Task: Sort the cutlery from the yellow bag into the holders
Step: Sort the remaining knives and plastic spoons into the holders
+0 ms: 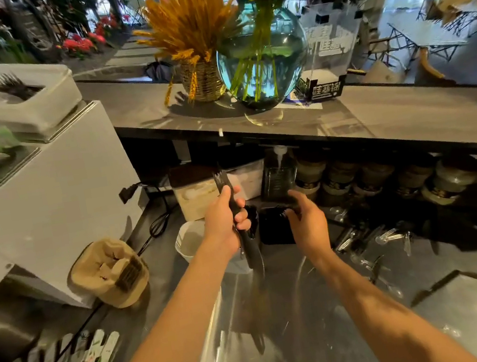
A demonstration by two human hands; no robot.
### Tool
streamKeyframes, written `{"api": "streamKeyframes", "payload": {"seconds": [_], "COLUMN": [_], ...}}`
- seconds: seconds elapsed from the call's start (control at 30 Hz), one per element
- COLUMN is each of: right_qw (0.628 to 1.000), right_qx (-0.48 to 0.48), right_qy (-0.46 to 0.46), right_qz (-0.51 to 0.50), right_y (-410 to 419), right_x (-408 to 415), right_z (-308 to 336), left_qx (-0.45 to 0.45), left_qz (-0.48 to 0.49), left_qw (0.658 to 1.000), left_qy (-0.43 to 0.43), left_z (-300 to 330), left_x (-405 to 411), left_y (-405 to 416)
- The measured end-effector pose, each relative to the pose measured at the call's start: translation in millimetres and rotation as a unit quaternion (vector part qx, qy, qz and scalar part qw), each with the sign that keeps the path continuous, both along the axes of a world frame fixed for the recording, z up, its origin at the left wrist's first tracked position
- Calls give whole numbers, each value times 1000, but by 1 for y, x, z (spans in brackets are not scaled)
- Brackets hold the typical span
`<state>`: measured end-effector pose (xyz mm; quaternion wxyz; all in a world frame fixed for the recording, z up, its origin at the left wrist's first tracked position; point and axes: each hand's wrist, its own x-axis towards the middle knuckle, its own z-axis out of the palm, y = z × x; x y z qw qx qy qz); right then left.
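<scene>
White holder (190, 242) at 9 o'clock of the left hand (225, 221), matte plastic. Left hand is clenched round a bundle of black forks (237, 209), tines up, slim glossy plastic. Square the tines, then drop them upright into one compartment. Right hand (308, 222) at 3 o'clock curls on a black holder (274, 231), probably steadying it; blurred. No yellow bag visible.

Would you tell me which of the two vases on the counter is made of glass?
The round blue-green vase holding yellow flowers; the other vase is woven and holds wheat.
</scene>
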<state>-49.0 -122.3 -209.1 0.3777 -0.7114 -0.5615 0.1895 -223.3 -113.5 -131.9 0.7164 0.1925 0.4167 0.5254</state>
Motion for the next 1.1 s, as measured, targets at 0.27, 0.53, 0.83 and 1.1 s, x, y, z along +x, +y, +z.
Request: {"api": "streamKeyframes", "payload": {"seconds": [0.27,0.53,0.83,1.1], "right_qw": [969,942,902,938], "right_qx": [-41,-124,-187,-110], "right_qy": [-223,-273,354,307], "right_qz": [93,148,165,119], "right_y": [6,17,0,-4], "right_x": [-8,-7,-38,-48], "right_z": [-41,-35,65,68], "left_qx": [-1,14,73,70], "left_qz": [6,3,129,96], "left_qw": [1000,995,978,982], "left_qy": [-29,-102,-148,-146], "left_z": [-8,-12,-3,-5], "left_x": [-2,0,-2,-16], "left_y": [20,29,39,29]}}
